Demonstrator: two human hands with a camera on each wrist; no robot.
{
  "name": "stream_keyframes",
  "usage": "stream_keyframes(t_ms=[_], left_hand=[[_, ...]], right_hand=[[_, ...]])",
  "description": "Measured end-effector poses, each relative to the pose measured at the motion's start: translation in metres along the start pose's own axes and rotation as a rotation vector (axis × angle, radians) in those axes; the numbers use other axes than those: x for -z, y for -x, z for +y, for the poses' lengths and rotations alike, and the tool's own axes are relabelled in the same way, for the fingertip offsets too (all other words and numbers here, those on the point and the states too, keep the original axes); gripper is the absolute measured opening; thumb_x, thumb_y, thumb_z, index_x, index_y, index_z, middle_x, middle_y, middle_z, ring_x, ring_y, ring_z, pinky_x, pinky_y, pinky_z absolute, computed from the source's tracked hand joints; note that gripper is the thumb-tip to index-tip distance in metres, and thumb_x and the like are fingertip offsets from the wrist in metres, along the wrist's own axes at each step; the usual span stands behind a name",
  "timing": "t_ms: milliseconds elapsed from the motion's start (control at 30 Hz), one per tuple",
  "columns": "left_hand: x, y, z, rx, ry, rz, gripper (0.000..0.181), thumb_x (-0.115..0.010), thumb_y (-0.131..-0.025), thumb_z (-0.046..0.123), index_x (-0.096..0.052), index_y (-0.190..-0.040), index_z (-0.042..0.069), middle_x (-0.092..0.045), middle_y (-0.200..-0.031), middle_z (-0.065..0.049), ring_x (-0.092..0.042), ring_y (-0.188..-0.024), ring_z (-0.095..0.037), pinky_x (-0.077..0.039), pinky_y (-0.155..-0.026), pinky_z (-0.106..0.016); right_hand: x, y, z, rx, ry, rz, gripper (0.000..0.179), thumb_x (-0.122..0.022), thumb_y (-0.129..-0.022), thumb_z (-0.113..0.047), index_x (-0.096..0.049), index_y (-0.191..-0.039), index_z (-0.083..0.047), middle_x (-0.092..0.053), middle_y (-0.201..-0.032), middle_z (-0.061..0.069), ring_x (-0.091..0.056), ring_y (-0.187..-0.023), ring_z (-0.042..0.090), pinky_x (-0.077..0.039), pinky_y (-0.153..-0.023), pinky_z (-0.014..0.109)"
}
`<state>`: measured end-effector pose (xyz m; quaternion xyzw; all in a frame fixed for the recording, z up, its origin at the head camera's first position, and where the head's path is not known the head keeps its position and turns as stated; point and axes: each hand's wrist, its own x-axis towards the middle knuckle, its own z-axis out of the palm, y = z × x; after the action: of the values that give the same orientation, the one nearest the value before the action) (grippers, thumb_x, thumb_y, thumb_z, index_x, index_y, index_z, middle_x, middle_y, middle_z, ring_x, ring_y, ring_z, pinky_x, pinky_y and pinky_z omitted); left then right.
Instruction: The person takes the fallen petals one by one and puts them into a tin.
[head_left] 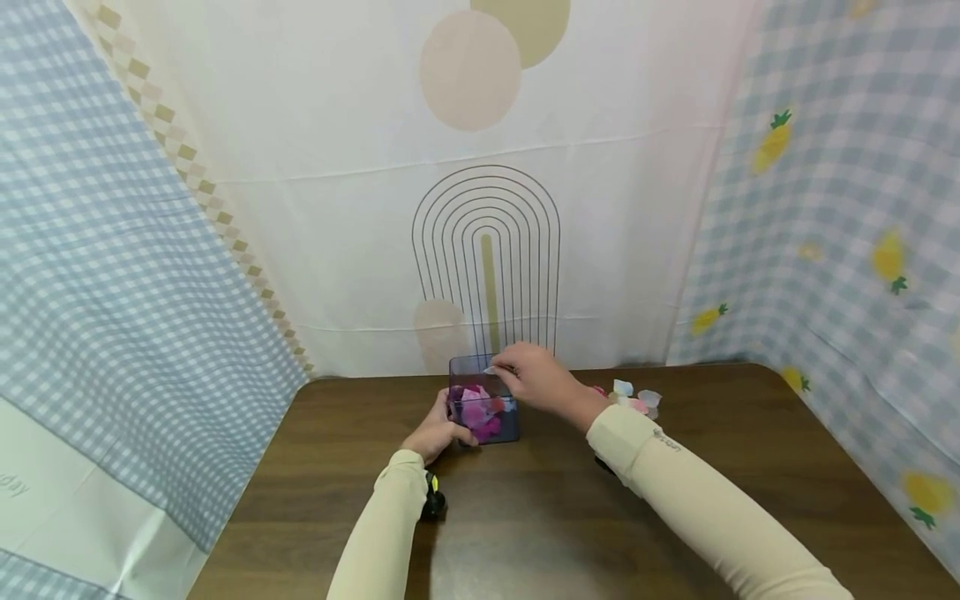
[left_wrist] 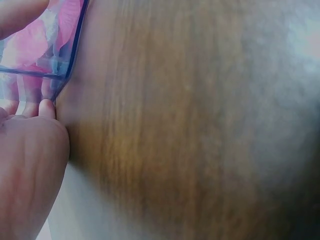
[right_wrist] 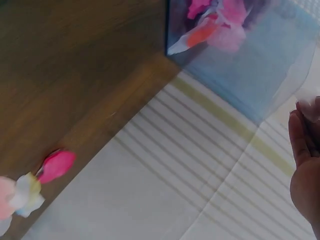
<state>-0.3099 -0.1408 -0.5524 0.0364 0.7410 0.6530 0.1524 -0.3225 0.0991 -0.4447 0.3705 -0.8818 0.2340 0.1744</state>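
- With the right hand (head_left: 536, 379), pinching a small whitish piece (head_left: 491, 369) near the mouth of a see-through container (head_left: 512, 430), just below the middle of the head view; too blurred at the right edge of the right-wrist view to tell its exact shape.
- With the left hand (head_left: 437, 429), grasping that container at its lower left; partly hidden behind it, with fingers showing through the wall at the upper left of the left-wrist view, cut off by the frame.
- Hard to count the petal-like pieces (head_left: 476, 411) inside, overlapping and dimmed by the tinted wall.
- Partly blocked by the right arm in the head view, right of centre: a loose cluster (head_left: 637, 402) of similar pieces, cropped at the lower left of the right-wrist view.
- Beside the left cuff, lower centre: a black object (head_left: 435, 505), too dark to make out.
- Hung behind: a white cloth (head_left: 337, 250) printed with thin arches; at left, checked cloth (head_left: 112, 208); at right, creased pineapple-print cloth (head_left: 817, 208).
- Spread below: a brown wood-grained table (head_left: 330, 500), glossy at bottom centre.
- Boxy, straight-edged and bluish-purple in the container; thin, soft-looking, pink, white and orange in the pieces.
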Motion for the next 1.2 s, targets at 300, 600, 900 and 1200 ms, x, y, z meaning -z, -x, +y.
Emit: stream_keyframes(t_ms=[300,600,900,1200], left_hand=[[-0.002,0.001,0.002,-0.011,0.016,0.0,0.108,-0.08,-0.061,-0.014,-0.029,-0.153,0.012,-0.054,-0.152,-0.017,-0.059,-0.13,-0.025,-0.043,-0.117,-0.04],[-0.008,-0.001,0.002,-0.014,0.033,-0.024,0.108,-0.079,-0.061,-0.013,-0.028,-0.153,0.013,-0.05,-0.155,-0.018,-0.059,-0.131,-0.026,-0.045,-0.115,-0.037],[-0.004,-0.002,0.001,-0.009,0.033,-0.023,0.108,-0.079,-0.062,-0.014,-0.028,-0.153,0.013,-0.051,-0.155,-0.018,-0.06,-0.131,-0.027,-0.046,-0.113,-0.036],[-0.002,0.001,0.003,-0.01,0.029,-0.022,0.111,-0.079,-0.061,-0.014,-0.028,-0.155,0.012,-0.051,-0.156,-0.018,-0.059,-0.133,-0.026,-0.045,-0.117,-0.037]], right_hand=[[-0.027,-0.038,-0.012,-0.166,-0.059,-0.196,0.016,-0.068,-0.104,-0.019,-0.082,-0.106,-0.012,-0.083,-0.104,0.004,-0.075,-0.09,0.014,-0.063,-0.083,0.035],[-0.036,-0.036,-0.014,-0.239,-0.12,-0.274,0.017,-0.068,-0.104,-0.017,-0.082,-0.101,-0.008,-0.081,-0.094,0.003,-0.066,-0.077,0.012,-0.056,-0.071,0.029],[-0.043,-0.037,-0.016,-0.278,-0.091,-0.257,0.017,-0.067,-0.103,-0.018,-0.082,-0.103,-0.012,-0.082,-0.1,0.002,-0.068,-0.084,0.012,-0.058,-0.076,0.031],[-0.045,-0.041,-0.021,-0.328,-0.076,-0.294,0.02,-0.067,-0.104,-0.022,-0.083,-0.112,-0.012,-0.083,-0.111,0.004,-0.076,-0.104,0.021,-0.062,-0.092,0.039]])
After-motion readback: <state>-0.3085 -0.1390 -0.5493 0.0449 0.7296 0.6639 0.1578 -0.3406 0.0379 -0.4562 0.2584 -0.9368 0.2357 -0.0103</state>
